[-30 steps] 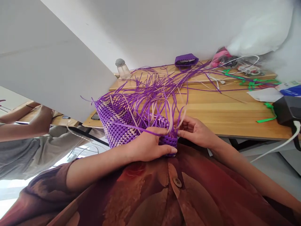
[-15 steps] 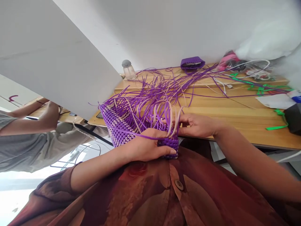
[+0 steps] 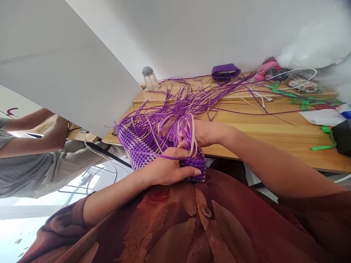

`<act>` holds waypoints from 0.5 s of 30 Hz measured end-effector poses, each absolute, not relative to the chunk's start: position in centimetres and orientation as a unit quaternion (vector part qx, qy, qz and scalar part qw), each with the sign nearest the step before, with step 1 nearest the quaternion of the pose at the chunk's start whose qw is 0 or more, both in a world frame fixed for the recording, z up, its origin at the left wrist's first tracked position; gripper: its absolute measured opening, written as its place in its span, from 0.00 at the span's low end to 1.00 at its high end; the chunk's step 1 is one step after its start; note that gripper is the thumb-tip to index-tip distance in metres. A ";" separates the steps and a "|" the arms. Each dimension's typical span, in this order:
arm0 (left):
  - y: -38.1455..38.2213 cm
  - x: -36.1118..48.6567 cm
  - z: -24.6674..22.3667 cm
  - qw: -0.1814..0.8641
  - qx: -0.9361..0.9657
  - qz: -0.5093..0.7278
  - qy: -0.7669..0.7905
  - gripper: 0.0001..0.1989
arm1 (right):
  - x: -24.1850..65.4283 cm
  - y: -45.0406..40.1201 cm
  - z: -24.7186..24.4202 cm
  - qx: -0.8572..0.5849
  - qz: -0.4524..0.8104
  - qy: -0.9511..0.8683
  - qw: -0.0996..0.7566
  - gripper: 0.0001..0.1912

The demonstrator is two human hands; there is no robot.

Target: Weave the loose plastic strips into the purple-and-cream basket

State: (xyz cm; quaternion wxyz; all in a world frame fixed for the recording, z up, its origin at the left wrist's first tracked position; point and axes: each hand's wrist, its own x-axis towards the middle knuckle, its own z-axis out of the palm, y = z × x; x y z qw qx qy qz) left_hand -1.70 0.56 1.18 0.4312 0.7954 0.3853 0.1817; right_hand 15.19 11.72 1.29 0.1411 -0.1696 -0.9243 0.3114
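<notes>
A half-woven basket in purple and cream leans between the table edge and my shirt. Long loose weaving strips rise from its rim and spread back over the table. My left hand is closed on the basket's near corner, its thumb along the outside and its fingers over the rim. Behind that corner, my right hand reaches in among the purple and cream strips. Those strips cover its fingertips, so what they pinch is hard to make out.
A clear bottle stands at the back left, and a small purple woven pouch lies by the wall. White cables, green strips and a black box sit on the right. Beyond the partition a person's arms show.
My right hand has moved left and slightly up, from beside the basket's right corner into the strips. The cream loops lean further left. My left hand keeps its hold.
</notes>
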 end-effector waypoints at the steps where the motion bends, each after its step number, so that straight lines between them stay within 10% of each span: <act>1: 0.5 -1.8 1.0 0.434 0.793 0.188 0.383 0.14 | 15.2 11.7 0.8 -0.172 0.309 -0.923 0.153 0.12; 7: -0.4 -2.9 1.2 0.366 0.778 0.213 0.463 0.19 | 17.1 11.3 -3.9 -0.423 0.495 -0.670 0.357 0.26; 15: -3.6 -6.1 9.4 -0.023 0.775 0.276 0.568 0.07 | 16.9 11.1 -4.4 -0.415 0.463 -0.700 0.351 0.26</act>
